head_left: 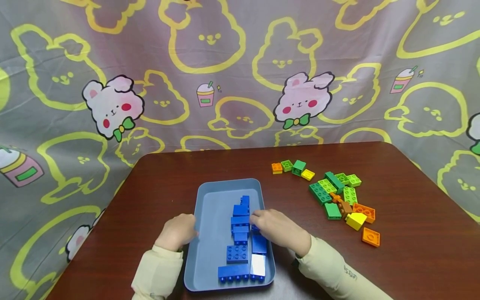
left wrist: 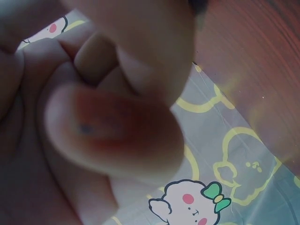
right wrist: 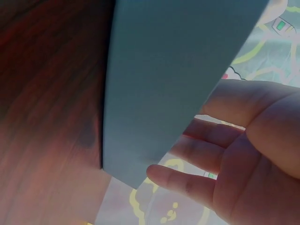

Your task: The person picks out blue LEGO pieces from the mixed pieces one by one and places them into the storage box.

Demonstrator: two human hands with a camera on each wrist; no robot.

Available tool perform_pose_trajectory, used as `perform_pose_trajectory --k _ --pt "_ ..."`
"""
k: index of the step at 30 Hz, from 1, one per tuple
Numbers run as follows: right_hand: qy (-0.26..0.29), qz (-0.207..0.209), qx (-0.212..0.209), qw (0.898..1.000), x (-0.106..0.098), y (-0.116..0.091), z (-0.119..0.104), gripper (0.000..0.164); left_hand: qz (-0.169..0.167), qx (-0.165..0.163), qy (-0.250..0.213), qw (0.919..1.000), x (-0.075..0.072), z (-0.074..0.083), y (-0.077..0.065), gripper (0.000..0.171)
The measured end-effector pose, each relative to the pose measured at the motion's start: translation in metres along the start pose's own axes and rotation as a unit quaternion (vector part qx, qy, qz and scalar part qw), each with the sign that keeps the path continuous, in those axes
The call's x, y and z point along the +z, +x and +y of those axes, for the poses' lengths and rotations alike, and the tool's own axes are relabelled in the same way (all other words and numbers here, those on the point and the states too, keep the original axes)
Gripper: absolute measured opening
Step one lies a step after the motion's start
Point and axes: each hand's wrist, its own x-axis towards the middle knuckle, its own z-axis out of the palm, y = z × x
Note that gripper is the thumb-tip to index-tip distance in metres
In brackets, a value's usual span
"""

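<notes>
A blue-grey tray (head_left: 208, 237) lies lengthwise on the table, with blue building bricks (head_left: 237, 253) lined up along its right half. Over its right rim my right hand (head_left: 275, 227) reaches in, fingers bent down on a blue brick (head_left: 255, 228) that they mostly cover. In the right wrist view the tray wall (right wrist: 159, 84) hides those fingertips; the other fingers (right wrist: 187, 183) hang outside it. Beside the left rim is my left hand (head_left: 178, 231), its fingers loosely curled. In the left wrist view nothing shows between thumb (left wrist: 117, 131) and fingers.
Right of the tray lie loose green, yellow, orange and brown bricks (head_left: 333, 196). A smaller group of orange, green and yellow bricks (head_left: 292, 167) sits near the back edge. Behind the brown table (head_left: 157, 183) hangs a patterned cloth (head_left: 232, 83).
</notes>
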Motion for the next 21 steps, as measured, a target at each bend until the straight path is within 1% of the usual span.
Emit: perform_pose_trajectory --k 6,8,9,11,14,16,18,21 --pt "0.001 -0.007 0.007 1.000 -0.004 -0.002 0.002 0.016 -0.003 -0.003 0.004 1.0000 0.000 0.002 0.001 0.016" --pt "0.011 -0.012 0.015 1.000 -0.007 -0.004 0.003 0.017 0.004 -0.006 0.005 1.0000 -0.001 0.002 0.001 0.019" --pt "0.017 -0.014 0.021 1.000 -0.009 -0.005 0.004 0.018 0.013 -0.007 0.006 0.9999 -0.002 0.003 0.001 0.021" --pt "0.030 -0.014 0.036 0.999 -0.013 -0.007 0.007 0.019 0.037 -0.010 0.010 0.9992 -0.004 0.003 0.001 0.026" --pt "0.051 -0.004 0.058 0.997 -0.019 -0.013 0.011 0.020 0.086 -0.010 0.017 0.9961 -0.007 0.005 -0.003 0.030" --pt "0.064 0.002 0.082 0.995 -0.024 -0.019 0.014 0.023 0.122 0.005 0.022 0.9923 -0.010 0.007 -0.008 0.029" --pt "0.073 0.009 0.105 0.992 -0.029 -0.026 0.018 0.027 0.158 0.031 0.023 0.9866 -0.012 0.011 -0.012 0.028" --pt "0.073 0.024 0.135 0.988 -0.036 -0.037 0.025 0.034 0.216 0.071 0.024 0.9734 -0.015 0.018 -0.018 0.032"
